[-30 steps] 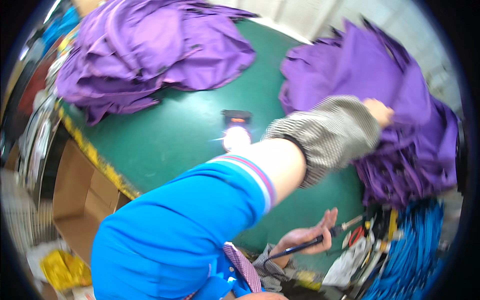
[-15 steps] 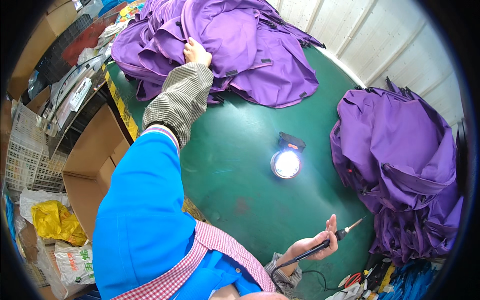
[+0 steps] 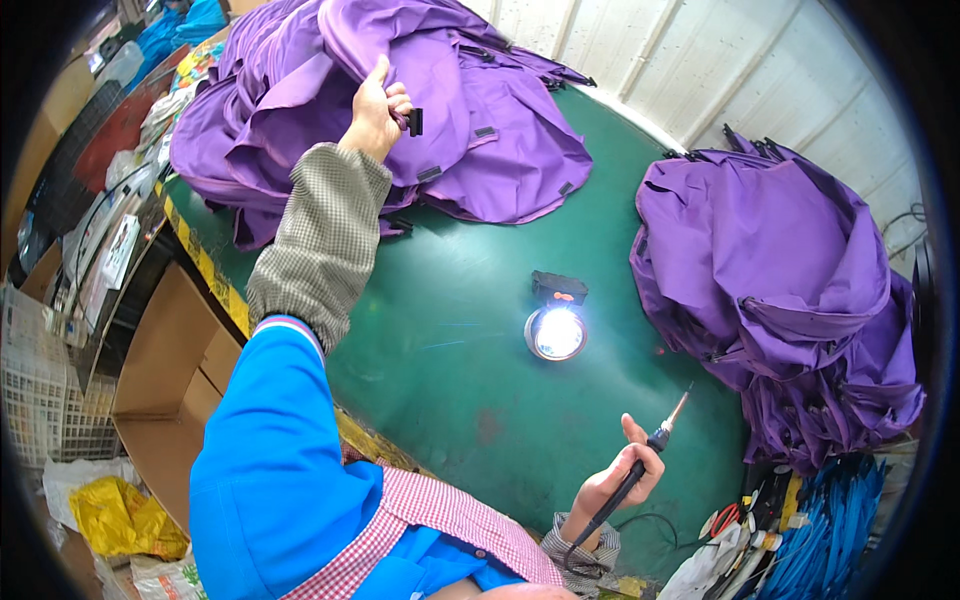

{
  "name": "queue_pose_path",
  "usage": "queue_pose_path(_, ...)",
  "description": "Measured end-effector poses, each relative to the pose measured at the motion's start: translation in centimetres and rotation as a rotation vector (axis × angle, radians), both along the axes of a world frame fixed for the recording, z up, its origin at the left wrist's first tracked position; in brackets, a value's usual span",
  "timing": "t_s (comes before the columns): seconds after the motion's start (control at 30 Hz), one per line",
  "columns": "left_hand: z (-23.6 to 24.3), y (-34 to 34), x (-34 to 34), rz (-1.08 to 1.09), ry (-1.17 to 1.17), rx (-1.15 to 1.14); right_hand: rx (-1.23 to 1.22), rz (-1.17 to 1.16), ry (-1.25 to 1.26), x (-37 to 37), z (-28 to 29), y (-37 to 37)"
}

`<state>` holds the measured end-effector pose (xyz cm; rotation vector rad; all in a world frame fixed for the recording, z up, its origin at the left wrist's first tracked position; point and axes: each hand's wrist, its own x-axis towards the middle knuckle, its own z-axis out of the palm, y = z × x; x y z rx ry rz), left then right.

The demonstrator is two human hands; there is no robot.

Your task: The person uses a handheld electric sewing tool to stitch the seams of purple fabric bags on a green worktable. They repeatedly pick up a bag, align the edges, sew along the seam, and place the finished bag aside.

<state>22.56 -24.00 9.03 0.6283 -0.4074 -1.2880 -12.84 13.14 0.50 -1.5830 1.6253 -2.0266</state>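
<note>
At the edge of a heap of purple fabric (image 3: 530,165), my left hand (image 3: 377,112) is closed round a fold of the cloth. A small black plastic piece (image 3: 416,122) sticks out beside its fingers. My right hand (image 3: 612,482) grips a soldering iron (image 3: 632,478) by its black handle, with the metal tip pointing up and away over the green table (image 3: 450,375). Its cord runs down past my checked sleeve. Between the hands, a lit lamp (image 3: 556,333) with a black block (image 3: 560,289) behind it stands on the table.
A second purple fabric pile (image 3: 770,270) lies at the right, near a white ribbed wall (image 3: 690,60). Blue strips (image 3: 830,520) and scissors (image 3: 722,520) sit at lower right. Left of the table are a cardboard box (image 3: 165,385), a plastic crate (image 3: 45,380) and a yellow bag (image 3: 125,515).
My left hand has turned thumb-up and drawn a bit of the fabric with its black piece up from the heap. The soldering iron is tilted more upright. The whole view has shifted slightly.
</note>
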Motion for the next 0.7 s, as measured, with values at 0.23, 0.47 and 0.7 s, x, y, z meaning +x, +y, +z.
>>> queue_pose_path(0.23,-4.5,15.3,-10.5,-0.021,-0.422,-0.254,-0.142,0.144,0.119,2.5,0.9,-3.0)
queue_pose_path(0.47,-12.2,26.3,-19.4,-0.13,-0.326,-0.119,-0.501,0.202,-0.105,6.0,4.4,-12.4)
queue_pose_path(0.7,-10.8,23.9,-18.6,-0.704,-0.529,-0.095,-0.332,0.02,0.017,5.6,2.8,-13.2)
